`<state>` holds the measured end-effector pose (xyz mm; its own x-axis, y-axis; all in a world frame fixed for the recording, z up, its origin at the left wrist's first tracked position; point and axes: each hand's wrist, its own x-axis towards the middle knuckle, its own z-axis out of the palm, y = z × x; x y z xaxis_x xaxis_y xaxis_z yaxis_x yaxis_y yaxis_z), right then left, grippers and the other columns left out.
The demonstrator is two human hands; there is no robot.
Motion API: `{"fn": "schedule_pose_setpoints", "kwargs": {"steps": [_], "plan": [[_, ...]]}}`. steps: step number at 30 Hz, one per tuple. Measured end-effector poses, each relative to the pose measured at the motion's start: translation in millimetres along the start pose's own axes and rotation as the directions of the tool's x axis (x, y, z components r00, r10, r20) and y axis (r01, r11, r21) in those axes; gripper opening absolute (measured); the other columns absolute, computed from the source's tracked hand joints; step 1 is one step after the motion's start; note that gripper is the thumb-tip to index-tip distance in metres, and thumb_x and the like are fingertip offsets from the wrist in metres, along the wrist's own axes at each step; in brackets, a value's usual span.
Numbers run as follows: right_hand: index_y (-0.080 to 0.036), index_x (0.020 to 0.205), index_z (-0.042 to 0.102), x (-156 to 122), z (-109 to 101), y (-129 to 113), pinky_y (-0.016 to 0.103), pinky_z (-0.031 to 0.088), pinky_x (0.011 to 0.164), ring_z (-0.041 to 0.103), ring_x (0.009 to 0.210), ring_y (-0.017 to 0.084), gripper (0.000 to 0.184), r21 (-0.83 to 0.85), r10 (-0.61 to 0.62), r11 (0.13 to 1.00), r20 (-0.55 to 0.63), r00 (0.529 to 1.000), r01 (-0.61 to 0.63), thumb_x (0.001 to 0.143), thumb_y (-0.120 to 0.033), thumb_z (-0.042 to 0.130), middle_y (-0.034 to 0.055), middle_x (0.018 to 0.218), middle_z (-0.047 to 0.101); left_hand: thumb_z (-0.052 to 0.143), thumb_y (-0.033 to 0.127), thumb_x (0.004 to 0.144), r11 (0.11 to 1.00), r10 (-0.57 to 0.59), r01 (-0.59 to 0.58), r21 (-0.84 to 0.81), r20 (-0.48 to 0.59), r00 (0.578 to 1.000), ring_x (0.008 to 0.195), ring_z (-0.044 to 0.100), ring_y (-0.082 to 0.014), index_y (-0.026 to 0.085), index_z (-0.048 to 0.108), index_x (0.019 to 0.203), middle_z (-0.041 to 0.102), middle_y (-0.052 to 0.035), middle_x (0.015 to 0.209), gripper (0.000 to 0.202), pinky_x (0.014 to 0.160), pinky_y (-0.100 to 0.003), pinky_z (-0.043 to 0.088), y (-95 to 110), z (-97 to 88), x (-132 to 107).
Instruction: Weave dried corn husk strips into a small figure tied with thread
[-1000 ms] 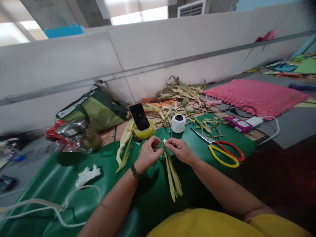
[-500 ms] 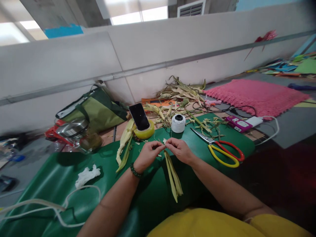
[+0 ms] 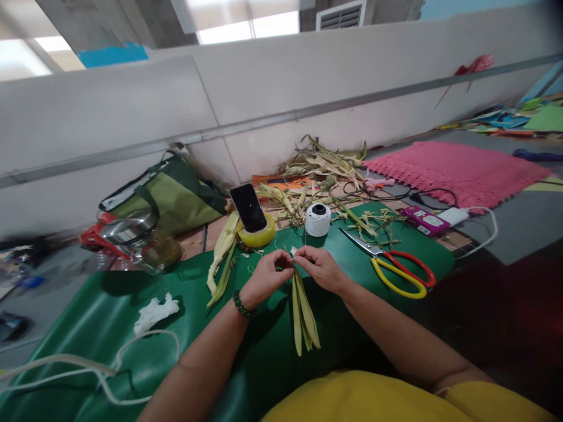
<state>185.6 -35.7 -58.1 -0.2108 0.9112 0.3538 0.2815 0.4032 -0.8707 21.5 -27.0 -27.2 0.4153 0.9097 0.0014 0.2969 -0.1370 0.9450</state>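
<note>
Pale green corn husk strips [image 3: 303, 313] hang in a narrow bundle below my hands. My right hand [image 3: 320, 266] pinches the bundle at its top, where a small whitish tip pokes out. Close against it, my left hand [image 3: 269, 274] is closed with thumb and forefinger curled together at the top of the strips. What its fingertips hold is too small to make out. White thread runs down from a spool [image 3: 317, 223] just beyond my hands toward the fingers of my right hand. Scissors [image 3: 382, 258] with one red and one yellow handle lie open to the right.
A phone [image 3: 248, 208] leans in a yellow tape roll [image 3: 257, 235]. Husk pieces [image 3: 224, 252] lie left of it, with a dried husk pile [image 3: 323, 161] behind. A glass jar [image 3: 149, 246], green bag [image 3: 176, 190], crumpled tissue [image 3: 156, 312], white cable [image 3: 97, 369] and pink cloth [image 3: 457, 170] surround the green mat [image 3: 189, 357].
My left hand has shifted slightly, its thumb and forefinger now rounded into a loop. The lower ends of the husk strips have swung a little left and spread. My right hand stays in place.
</note>
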Motion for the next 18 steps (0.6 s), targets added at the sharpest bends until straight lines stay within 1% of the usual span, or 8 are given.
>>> {"fn": "schedule_pose_setpoints", "kwargs": {"steps": [2, 5, 9, 11, 13, 15, 18], "plan": [[-0.017, 0.071, 0.055, 0.0, -0.3, -0.6, 0.022, 0.032, 0.053, 0.040, 0.055, 0.009, 0.024, 0.008, 0.002, 1.000, 0.013, 1.000, -0.002, 0.086, -0.035, 0.048, -0.0033, 0.060, 0.046, 0.061, 0.009, 0.061, 1.000, 0.013, -0.013, -0.008, -0.014, 1.000, 0.066, 0.052, -0.0110, 0.015, 0.056, 0.074, 0.056, 0.0024, 0.069, 0.014, 0.063, -0.023, 0.043, -3.3, 0.7, 1.1], [-0.018, 0.071, 0.054, 0.2, -0.4, -1.1, 0.022, 0.032, 0.053, 0.038, 0.054, 0.009, 0.024, 0.025, 0.019, 0.999, 0.027, 0.999, -0.019, 0.086, -0.036, 0.047, -0.0042, 0.058, 0.043, 0.061, 0.008, 0.060, 0.998, 0.009, -0.010, -0.067, -0.021, 1.000, 0.064, 0.053, -0.0100, 0.015, 0.054, 0.075, 0.056, 0.0033, 0.069, 0.018, 0.062, -0.023, 0.044, -4.2, 1.8, 1.8], [-0.018, 0.070, 0.054, 0.6, 0.1, -1.3, 0.022, 0.032, 0.053, 0.039, 0.054, 0.009, 0.026, 0.052, 0.035, 0.998, 0.028, 0.999, -0.036, 0.086, -0.037, 0.047, -0.0039, 0.058, 0.044, 0.067, 0.014, 0.060, 0.991, -0.024, 0.021, -0.134, -0.021, 0.999, 0.066, 0.056, -0.0115, 0.017, 0.052, 0.082, 0.058, 0.0029, 0.070, 0.027, 0.061, -0.023, 0.045, -1.1, 3.5, 0.1], [-0.017, 0.071, 0.055, 0.7, 0.3, -1.4, 0.022, 0.032, 0.053, 0.040, 0.055, 0.010, 0.026, 0.061, 0.041, 0.997, 0.027, 0.999, -0.042, 0.086, -0.037, 0.047, -0.0033, 0.060, 0.047, 0.073, 0.021, 0.059, 0.993, -0.047, 0.042, -0.113, -0.037, 0.998, 0.063, 0.055, -0.0122, 0.018, 0.051, 0.085, 0.058, 0.0033, 0.067, 0.034, 0.058, -0.024, 0.044, -0.5, 4.6, -0.8], [-0.017, 0.071, 0.055, 0.6, 0.2, -1.8, 0.022, 0.032, 0.053, 0.041, 0.056, 0.010, 0.025, 0.065, 0.046, 0.997, 0.029, 0.999, -0.048, 0.085, -0.036, 0.047, -0.0029, 0.060, 0.048, 0.076, 0.025, 0.056, 0.996, -0.050, 0.044, -0.077, -0.072, 0.996, 0.061, 0.054, -0.0122, 0.018, 0.049, 0.083, 0.057, 0.0039, 0.065, 0.039, 0.057, -0.024, 0.044, -1.4, 6.0, -0.9], [-0.018, 0.072, 0.055, 0.5, 0.1, -2.0, 0.022, 0.032, 0.053, 0.042, 0.056, 0.010, 0.025, 0.068, 0.053, 0.996, 0.035, 0.998, -0.055, 0.085, -0.036, 0.048, -0.0032, 0.059, 0.047, 0.076, 0.024, 0.056, 0.998, -0.029, 0.023, -0.066, -0.102, 0.994, 0.061, 0.055, -0.0123, 0.019, 0.049, 0.081, 0.056, 0.0043, 0.065, 0.038, 0.057, -0.025, 0.045, -3.0, 7.5, -0.3], [-0.017, 0.072, 0.056, 0.3, 0.3, -2.0, 0.022, 0.033, 0.053, 0.043, 0.057, 0.010, 0.025, 0.088, 0.059, 0.994, 0.052, 0.997, -0.064, 0.086, -0.037, 0.048, -0.0032, 0.058, 0.048, 0.071, 0.017, 0.058, 0.998, 0.018, -0.024, -0.053, -0.122, 0.992, 0.063, 0.056, -0.0123, 0.019, 0.050, 0.081, 0.056, 0.0045, 0.065, 0.031, 0.060, -0.025, 0.045, -4.3, 9.6, 0.9]]}}
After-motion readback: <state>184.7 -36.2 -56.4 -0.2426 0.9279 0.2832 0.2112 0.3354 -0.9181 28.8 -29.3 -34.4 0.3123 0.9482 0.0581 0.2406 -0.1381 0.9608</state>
